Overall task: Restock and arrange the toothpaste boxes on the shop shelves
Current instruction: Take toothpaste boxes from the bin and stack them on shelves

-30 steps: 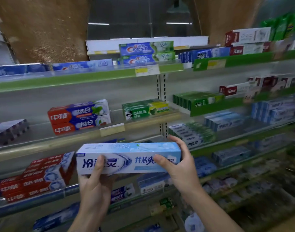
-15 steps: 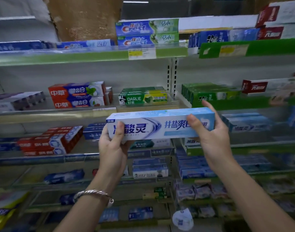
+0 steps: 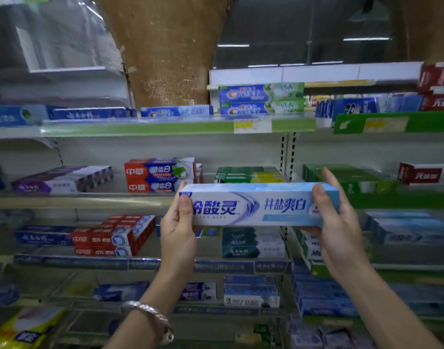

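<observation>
I hold a long pale-blue and white toothpaste box (image 3: 256, 205) level in front of the shelves, at the height of the second shelf from the top. My left hand (image 3: 178, 227) grips its left end, thumb on the front face. At the box's right end my right hand (image 3: 339, 230) has its thumb in front and fingers behind. The box covers part of the green and yellow boxes (image 3: 249, 174) behind it. A silver bracelet (image 3: 150, 316) is on my left wrist.
Red and blue boxes (image 3: 158, 173) stand left of the held box, purple and white ones (image 3: 62, 178) further left. Crest boxes (image 3: 261, 98) sit on the top shelf (image 3: 140, 127). Lower shelves hold red (image 3: 110, 238), teal (image 3: 252, 241) and blue boxes (image 3: 324, 295). A brown pillar (image 3: 170, 59) rises behind.
Both hands have carried the box to the right, from the middle of the view to right of centre. The view has tilted up and down as my head moved.
</observation>
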`<state>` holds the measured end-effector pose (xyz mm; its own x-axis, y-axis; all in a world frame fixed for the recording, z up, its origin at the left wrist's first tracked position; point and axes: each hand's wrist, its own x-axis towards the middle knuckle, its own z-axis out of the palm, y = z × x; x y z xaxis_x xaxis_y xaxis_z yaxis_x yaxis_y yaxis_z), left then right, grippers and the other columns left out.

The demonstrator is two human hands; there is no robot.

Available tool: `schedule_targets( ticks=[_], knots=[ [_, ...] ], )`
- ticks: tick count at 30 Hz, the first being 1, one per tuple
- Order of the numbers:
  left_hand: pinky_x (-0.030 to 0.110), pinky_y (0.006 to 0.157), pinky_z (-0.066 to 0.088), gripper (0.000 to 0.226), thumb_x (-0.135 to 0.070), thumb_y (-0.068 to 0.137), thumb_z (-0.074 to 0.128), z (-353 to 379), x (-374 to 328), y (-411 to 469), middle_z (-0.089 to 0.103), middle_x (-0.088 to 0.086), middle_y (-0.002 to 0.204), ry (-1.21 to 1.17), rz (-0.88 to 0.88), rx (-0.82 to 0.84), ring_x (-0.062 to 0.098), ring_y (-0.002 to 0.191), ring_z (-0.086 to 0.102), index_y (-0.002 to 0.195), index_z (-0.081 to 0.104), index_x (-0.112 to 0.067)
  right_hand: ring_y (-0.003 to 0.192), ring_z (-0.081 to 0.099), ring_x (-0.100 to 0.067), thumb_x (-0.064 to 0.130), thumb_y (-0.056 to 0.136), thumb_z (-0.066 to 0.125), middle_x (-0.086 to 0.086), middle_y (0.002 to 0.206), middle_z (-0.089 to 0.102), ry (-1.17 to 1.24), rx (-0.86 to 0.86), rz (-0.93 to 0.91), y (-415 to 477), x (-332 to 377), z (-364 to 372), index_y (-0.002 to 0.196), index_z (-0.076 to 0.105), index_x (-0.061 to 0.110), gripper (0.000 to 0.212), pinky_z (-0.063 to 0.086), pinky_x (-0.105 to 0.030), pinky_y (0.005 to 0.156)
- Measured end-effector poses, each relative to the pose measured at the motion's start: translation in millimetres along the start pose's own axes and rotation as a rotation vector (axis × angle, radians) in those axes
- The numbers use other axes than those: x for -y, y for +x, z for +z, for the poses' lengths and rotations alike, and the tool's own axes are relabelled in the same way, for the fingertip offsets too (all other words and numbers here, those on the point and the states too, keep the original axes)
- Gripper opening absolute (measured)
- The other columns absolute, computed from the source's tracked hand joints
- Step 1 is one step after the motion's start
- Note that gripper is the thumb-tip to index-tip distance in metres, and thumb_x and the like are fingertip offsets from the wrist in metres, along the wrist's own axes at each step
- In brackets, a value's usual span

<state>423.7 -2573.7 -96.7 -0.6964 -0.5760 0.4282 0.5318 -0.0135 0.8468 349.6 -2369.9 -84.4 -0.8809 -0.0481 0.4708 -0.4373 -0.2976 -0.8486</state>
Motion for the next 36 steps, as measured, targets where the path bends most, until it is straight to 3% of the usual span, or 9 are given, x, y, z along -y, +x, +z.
schedule_targets(
  ticks=[3,6,10,12,16,21,26,29,36],
  knots=[
    [0.051,0.102,0.045,0.063,-0.048,0.082,0.045,-3.5,-5.4,-1.3,0.062,0.012,0.127,-0.063,-0.030,-0.036,0.028,0.114,0.060,0.139,0.048,-0.021,0.082,0.068,-0.004,0.058,0.068,0.060,0.007,0.110,0.064,0.005,0.033,0.032,-4.8,1.0,8.4,0.107,0.048,0.063,0.040,0.060,-0.025,0.067],
    [0.044,0.095,0.051,0.052,-0.040,0.090,0.047,-3.4,-5.9,1.2,0.060,0.015,0.128,-0.108,-0.032,-0.060,0.023,0.109,0.062,0.138,0.050,-0.018,0.082,0.068,-0.003,0.080,0.046,0.068,0.010,0.112,0.063,0.002,0.061,0.019,-8.2,6.6,12.2,0.103,0.052,0.069,0.060,0.059,-0.024,0.066],
    [0.022,0.069,0.057,0.052,-0.037,0.086,0.053,10.9,-6.8,0.0,0.068,0.008,0.108,-0.139,-0.008,-0.019,0.010,0.086,0.068,0.134,0.052,-0.016,0.086,0.067,-0.011,0.059,0.068,0.062,0.006,0.105,0.064,0.009,0.012,-0.009,-11.1,18.0,4.3,0.111,0.051,0.059,0.044,0.058,-0.023,0.061],
    [0.023,0.069,0.057,0.060,-0.042,0.078,0.057,22.0,-4.2,-2.4,0.069,0.006,0.106,-0.161,0.002,-0.020,0.011,0.087,0.069,0.132,0.053,-0.017,0.086,0.066,-0.013,0.049,0.073,0.057,0.005,0.102,0.064,0.002,-0.025,-0.007,-11.9,21.9,-6.7,0.114,0.050,0.055,0.042,0.059,-0.024,0.061],
    [0.042,0.087,0.056,0.081,-0.047,0.066,0.069,60.6,2.0,-12.8,0.061,0.010,0.128,-0.302,-0.084,-0.051,0.023,0.105,0.065,0.138,0.045,-0.017,0.084,0.068,-0.009,0.080,0.045,0.070,0.006,0.102,0.066,-0.062,-0.080,-0.044,-16.3,32.6,-40.5,0.113,0.054,0.060,0.073,0.058,-0.025,0.062],
    [0.022,0.060,0.057,0.056,-0.031,0.069,0.066,129.6,23.9,-40.8,0.071,0.000,0.089,-0.469,-0.239,0.183,0.010,0.071,0.069,0.122,0.056,-0.013,0.085,0.070,-0.011,0.082,0.033,0.072,0.011,0.096,0.070,-0.071,-0.201,-0.057,-24.5,45.7,-114.4,0.104,0.057,0.064,0.074,0.058,-0.027,0.063],
    [0.025,0.060,0.058,0.086,-0.053,0.028,0.093,194.4,52.7,-83.1,0.075,0.005,0.086,-0.459,-0.307,0.325,0.015,0.071,0.071,0.101,0.067,-0.016,0.083,0.071,-0.017,0.080,0.031,0.075,0.006,0.099,0.072,-0.092,-0.312,-0.013,-45.0,50.5,-202.7,0.106,0.060,0.061,0.078,0.057,-0.030,0.061],
    [0.028,0.070,0.059,0.098,-0.052,0.033,0.093,230.5,62.7,-104.8,0.072,0.011,0.102,-0.498,-0.353,0.351,0.019,0.085,0.071,0.117,0.062,-0.011,0.089,0.071,-0.016,0.080,0.032,0.075,0.009,0.105,0.070,-0.117,-0.319,0.006,-46.9,54.6,-244.5,0.107,0.058,0.061,0.079,0.058,-0.032,0.067],
    [0.022,0.066,0.057,0.059,-0.039,0.057,0.084,307.0,69.3,-105.6,0.074,0.004,0.089,-0.490,-0.304,0.434,0.016,0.081,0.071,0.105,0.062,-0.012,0.089,0.067,-0.008,0.077,0.044,0.073,0.006,0.109,0.064,-0.170,-0.339,-0.031,-2.9,79.1,-312.4,0.105,0.057,0.060,0.066,0.056,-0.030,0.071]
  ],
)
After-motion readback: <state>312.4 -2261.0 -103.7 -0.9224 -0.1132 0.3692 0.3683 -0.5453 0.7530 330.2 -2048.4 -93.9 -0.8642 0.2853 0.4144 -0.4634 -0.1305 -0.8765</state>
